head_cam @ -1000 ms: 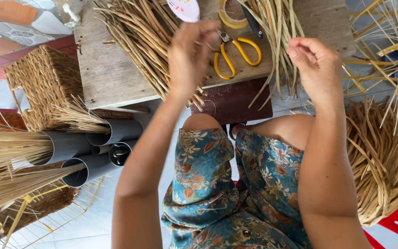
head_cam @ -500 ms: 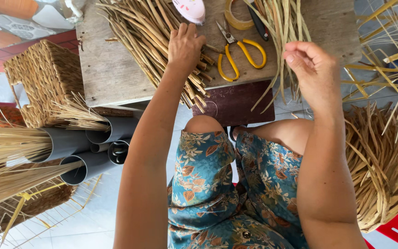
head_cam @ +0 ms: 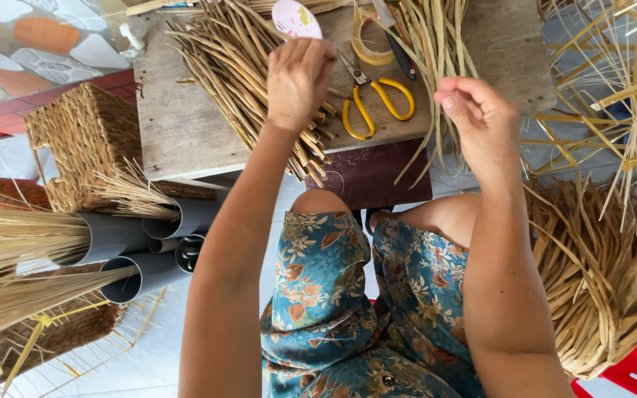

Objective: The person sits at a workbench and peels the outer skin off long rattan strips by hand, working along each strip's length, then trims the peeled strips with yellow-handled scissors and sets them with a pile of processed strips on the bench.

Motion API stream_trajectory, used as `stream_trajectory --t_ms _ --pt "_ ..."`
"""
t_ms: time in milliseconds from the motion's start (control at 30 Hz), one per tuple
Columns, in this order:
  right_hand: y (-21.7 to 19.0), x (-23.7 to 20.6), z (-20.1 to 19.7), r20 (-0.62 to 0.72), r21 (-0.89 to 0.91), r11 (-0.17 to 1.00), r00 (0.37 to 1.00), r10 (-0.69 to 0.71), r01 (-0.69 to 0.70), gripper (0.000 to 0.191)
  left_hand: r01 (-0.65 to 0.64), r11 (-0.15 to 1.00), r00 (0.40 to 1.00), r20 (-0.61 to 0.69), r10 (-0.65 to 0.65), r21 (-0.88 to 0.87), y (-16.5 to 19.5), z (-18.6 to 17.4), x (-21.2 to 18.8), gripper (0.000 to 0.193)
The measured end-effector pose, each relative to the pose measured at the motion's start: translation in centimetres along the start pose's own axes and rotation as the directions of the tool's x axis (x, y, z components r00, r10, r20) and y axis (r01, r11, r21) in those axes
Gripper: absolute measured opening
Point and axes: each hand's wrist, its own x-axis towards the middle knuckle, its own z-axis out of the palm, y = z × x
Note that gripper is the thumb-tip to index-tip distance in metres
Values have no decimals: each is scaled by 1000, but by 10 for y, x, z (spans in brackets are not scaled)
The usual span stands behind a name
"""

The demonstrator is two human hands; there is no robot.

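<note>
Overhead view of a seated person working at a low wooden table (head_cam: pixel 186 125). The left hand (head_cam: pixel 298 82) rests, fingers curled downward, on a fanned bundle of tan reed strips (head_cam: pixel 237 66) that lies across the table's left half; the strips run beneath and past the hand toward the table's near edge, and the fingers appear closed on them, though the grip itself is hidden by the back of the hand. The right hand (head_cam: pixel 481 121) is raised near the table's front edge, fingers pinched together on a few strands of a second, greener bundle of strips (head_cam: pixel 436 44) that lies on the table just beyond it and hangs over the edge. Between the two hands lie yellow-handled scissors (head_cam: pixel 374 107), with a roll of tape (head_cam: pixel 369 44) just behind them. A woven basket (head_cam: pixel 86 144) stands left of the table, grey pipes (head_cam: pixel 149 247) holding straw lie below it, and a loose heap of dry strips (head_cam: pixel 599 280) sits at the right.
</note>
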Motion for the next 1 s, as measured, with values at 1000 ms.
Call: stream_trajectory --t_ms 1000 --pt "-63 -52 24 -191 -62 931 912 -364 359 15 205 501 946 40 -321 -841 182 -74 -14 16"
